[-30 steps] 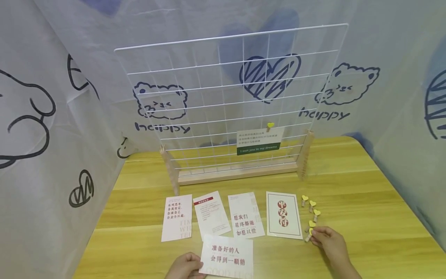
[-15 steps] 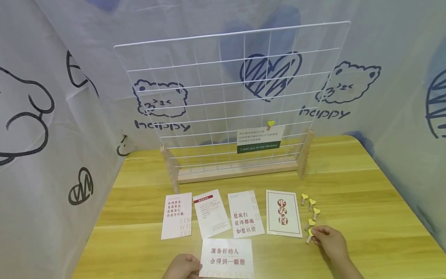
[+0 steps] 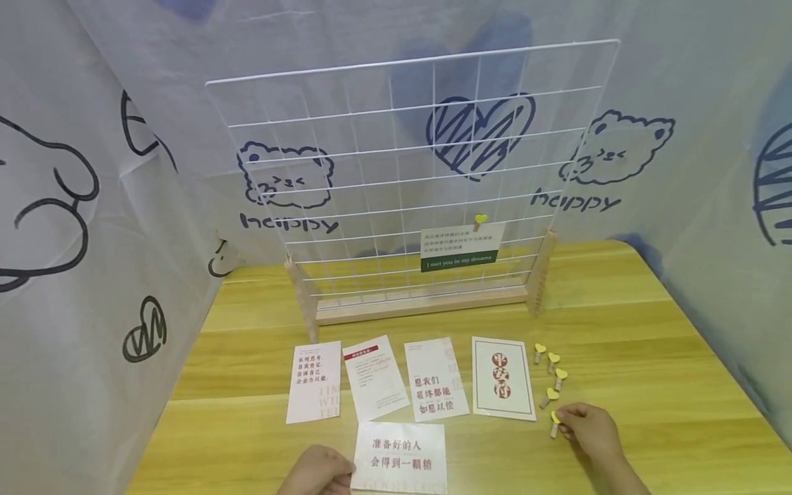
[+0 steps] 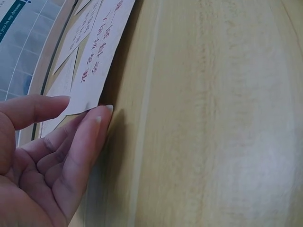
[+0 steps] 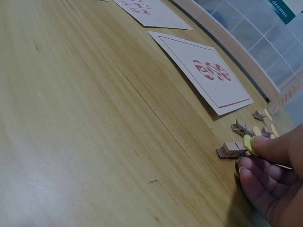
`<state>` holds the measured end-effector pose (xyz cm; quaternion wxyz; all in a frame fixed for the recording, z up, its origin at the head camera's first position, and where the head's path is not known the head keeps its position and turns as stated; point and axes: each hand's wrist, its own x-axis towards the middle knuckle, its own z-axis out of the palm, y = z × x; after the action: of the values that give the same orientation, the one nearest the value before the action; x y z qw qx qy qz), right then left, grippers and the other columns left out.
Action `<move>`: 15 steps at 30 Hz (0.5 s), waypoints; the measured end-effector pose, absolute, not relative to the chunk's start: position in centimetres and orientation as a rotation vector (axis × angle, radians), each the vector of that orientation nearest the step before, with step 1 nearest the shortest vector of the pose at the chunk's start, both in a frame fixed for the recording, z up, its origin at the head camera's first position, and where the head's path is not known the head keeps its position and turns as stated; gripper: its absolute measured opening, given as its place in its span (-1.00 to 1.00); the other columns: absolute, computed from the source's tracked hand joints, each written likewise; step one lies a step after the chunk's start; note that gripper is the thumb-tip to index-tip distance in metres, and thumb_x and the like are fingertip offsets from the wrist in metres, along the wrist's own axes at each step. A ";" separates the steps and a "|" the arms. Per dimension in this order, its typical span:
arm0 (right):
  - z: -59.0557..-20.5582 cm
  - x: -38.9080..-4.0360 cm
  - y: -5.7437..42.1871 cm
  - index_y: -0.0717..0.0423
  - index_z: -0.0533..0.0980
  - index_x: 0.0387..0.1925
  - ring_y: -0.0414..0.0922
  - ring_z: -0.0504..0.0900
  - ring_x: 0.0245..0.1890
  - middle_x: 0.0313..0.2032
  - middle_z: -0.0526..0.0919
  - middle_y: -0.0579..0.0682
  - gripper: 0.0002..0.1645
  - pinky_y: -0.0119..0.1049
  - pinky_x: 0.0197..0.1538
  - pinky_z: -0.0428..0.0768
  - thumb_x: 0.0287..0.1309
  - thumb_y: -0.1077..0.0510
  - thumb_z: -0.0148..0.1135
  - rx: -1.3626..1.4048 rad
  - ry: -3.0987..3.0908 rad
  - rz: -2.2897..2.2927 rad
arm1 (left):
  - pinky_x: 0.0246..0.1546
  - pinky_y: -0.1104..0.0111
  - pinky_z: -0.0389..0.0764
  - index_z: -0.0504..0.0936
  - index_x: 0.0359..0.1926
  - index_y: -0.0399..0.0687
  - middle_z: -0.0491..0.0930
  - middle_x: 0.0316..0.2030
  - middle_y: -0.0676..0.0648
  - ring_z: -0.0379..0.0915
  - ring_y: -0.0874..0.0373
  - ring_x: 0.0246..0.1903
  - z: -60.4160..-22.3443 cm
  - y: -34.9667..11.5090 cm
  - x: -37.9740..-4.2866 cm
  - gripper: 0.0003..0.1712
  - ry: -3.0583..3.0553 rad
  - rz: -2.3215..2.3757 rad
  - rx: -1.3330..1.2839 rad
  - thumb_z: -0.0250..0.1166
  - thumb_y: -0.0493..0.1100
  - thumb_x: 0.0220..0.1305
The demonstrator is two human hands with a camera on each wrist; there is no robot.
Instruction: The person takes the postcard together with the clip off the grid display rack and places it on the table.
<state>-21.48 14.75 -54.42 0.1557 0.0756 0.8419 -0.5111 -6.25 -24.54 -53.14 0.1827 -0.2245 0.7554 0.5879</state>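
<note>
My left hand [image 3: 322, 470] pinches the left edge of a white card [image 3: 399, 456] with red lettering, close over the table's near side. In the left wrist view, thumb and fingers [image 4: 78, 156] meet at the corner of that card [image 4: 102, 61]. My right hand [image 3: 590, 432] pinches a small wooden clothespin [image 3: 554, 426] by its yellow heart. The right wrist view shows the thumb on the heart, with the wooden end of the clothespin [image 5: 232, 150] pointing away from the fingers. Several more heart clothespins [image 3: 552, 394] lie just beyond this hand.
A white wire grid [image 3: 371, 172] stands in a wooden base [image 3: 421, 306] at the back. One green-and-white card [image 3: 460, 249] hangs on it from a heart clothespin [image 3: 480, 221]. Several cards, including a bordered one [image 3: 504, 378], lie in a row before it. Printed cloth [image 3: 68, 172] surrounds the table.
My right hand has drawn the clothespin slightly away from the others, turning it more upright in the head view. My left hand and its card have shifted slightly left.
</note>
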 end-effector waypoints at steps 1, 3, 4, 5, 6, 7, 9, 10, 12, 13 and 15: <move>-54.4 -21.5 14.8 0.49 0.46 -0.36 -0.19 0.49 -0.56 -0.59 0.52 -0.02 -0.79 -0.44 -0.49 0.53 0.02 0.32 0.09 0.216 2.412 -1.461 | -0.58 0.34 0.54 0.51 -0.51 -0.40 0.51 -0.65 -0.11 0.46 0.16 -0.65 -53.1 -24.6 -6.3 -0.83 2.128 1.659 -0.632 0.15 -0.29 -0.03; -54.5 -21.5 14.9 0.47 0.46 -0.36 -0.19 0.50 -0.56 -0.58 0.52 -0.02 -0.78 -0.44 -0.49 0.53 0.02 0.30 0.11 0.228 2.413 -1.454 | -0.56 0.33 0.55 0.52 -0.49 -0.41 0.52 -0.63 -0.11 0.46 0.16 -0.64 -53.1 -24.6 -6.3 -0.83 2.121 1.654 -0.621 0.13 -0.29 -0.01; -54.5 -21.5 14.9 0.46 0.47 -0.36 -0.19 0.49 -0.55 -0.57 0.52 -0.02 -0.77 -0.44 -0.48 0.53 0.02 0.28 0.12 0.229 2.417 -1.443 | -0.56 0.33 0.55 0.52 -0.48 -0.40 0.52 -0.63 -0.11 0.46 0.15 -0.64 -53.1 -24.6 -6.3 -0.83 2.121 1.648 -0.619 0.13 -0.29 0.00; -54.5 -21.5 15.0 0.45 0.47 -0.36 -0.19 0.49 -0.55 -0.56 0.52 -0.02 -0.76 -0.43 -0.48 0.54 0.02 0.27 0.12 0.227 2.420 -1.437 | -0.56 0.33 0.55 0.52 -0.48 -0.40 0.52 -0.63 -0.11 0.46 0.15 -0.63 -53.0 -24.7 -6.3 -0.82 2.124 1.642 -0.614 0.13 -0.29 0.01; -54.5 -21.5 15.0 0.44 0.47 -0.35 -0.19 0.49 -0.54 -0.56 0.52 -0.02 -0.76 -0.43 -0.47 0.54 0.02 0.25 0.12 0.220 2.430 -1.422 | -0.55 0.33 0.55 0.52 -0.47 -0.40 0.52 -0.62 -0.11 0.46 0.15 -0.63 -53.0 -24.7 -6.2 -0.82 2.127 1.637 -0.609 0.12 -0.28 0.01; -54.5 -21.5 15.1 0.43 0.47 -0.35 -0.19 0.49 -0.53 -0.55 0.53 -0.02 -0.75 -0.42 -0.47 0.54 0.03 0.24 0.12 0.214 2.441 -1.408 | -0.55 0.33 0.54 0.52 -0.47 -0.40 0.52 -0.61 -0.10 0.46 0.16 -0.63 -52.9 -24.8 -6.2 -0.82 2.133 1.632 -0.601 0.13 -0.28 0.02; -54.3 -21.5 15.2 0.42 0.48 -0.34 -0.18 0.49 -0.51 -0.54 0.53 -0.02 -0.73 -0.41 -0.45 0.54 0.04 0.21 0.11 0.193 2.466 -1.376 | -0.55 0.33 0.54 0.51 -0.46 -0.38 0.51 -0.60 -0.09 0.45 0.16 -0.62 -52.9 -25.0 -6.2 -0.82 2.143 1.628 -0.588 0.14 -0.27 0.02; -54.2 -21.5 15.3 0.42 0.47 -0.33 -0.17 0.49 -0.50 -0.53 0.53 -0.02 -0.72 -0.40 -0.45 0.53 0.05 0.19 0.10 0.167 2.482 -1.355 | -0.54 0.33 0.54 0.51 -0.45 -0.38 0.51 -0.59 -0.09 0.44 0.16 -0.61 -52.8 -25.2 -6.2 -0.81 2.147 1.629 -0.576 0.14 -0.26 0.02; -54.0 -21.5 15.5 0.41 0.47 -0.33 -0.16 0.49 -0.49 -0.52 0.54 -0.01 -0.69 -0.37 -0.43 0.53 0.06 0.17 0.10 0.140 2.504 -1.326 | -0.51 0.32 0.54 0.51 -0.43 -0.37 0.50 -0.57 -0.07 0.43 0.16 -0.59 -52.8 -25.4 -6.2 -0.80 2.140 1.648 -0.553 0.15 -0.24 0.02; -53.9 -21.5 15.5 0.41 0.47 -0.32 -0.15 0.49 -0.48 -0.52 0.54 -0.01 -0.68 -0.36 -0.42 0.53 0.06 0.15 0.09 0.132 2.513 -1.315 | -0.49 0.31 0.54 0.51 -0.41 -0.37 0.50 -0.56 -0.07 0.43 0.16 -0.57 -52.8 -25.5 -6.3 -0.79 2.136 1.660 -0.538 0.15 -0.24 0.03; -53.6 -21.5 15.5 0.40 0.47 -0.30 -0.14 0.49 -0.46 -0.50 0.55 -0.01 -0.66 -0.35 -0.40 0.51 0.07 0.12 0.08 0.114 2.530 -1.297 | -0.44 0.29 0.55 0.50 -0.37 -0.38 0.50 -0.53 -0.07 0.43 0.16 -0.53 -52.8 -25.8 -6.4 -0.77 2.126 1.689 -0.516 0.14 -0.23 0.05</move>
<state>-21.53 15.51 -53.64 0.1476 0.0397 0.8794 -0.4509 -6.44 -25.78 -52.76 0.1879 -0.1832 0.7556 0.6001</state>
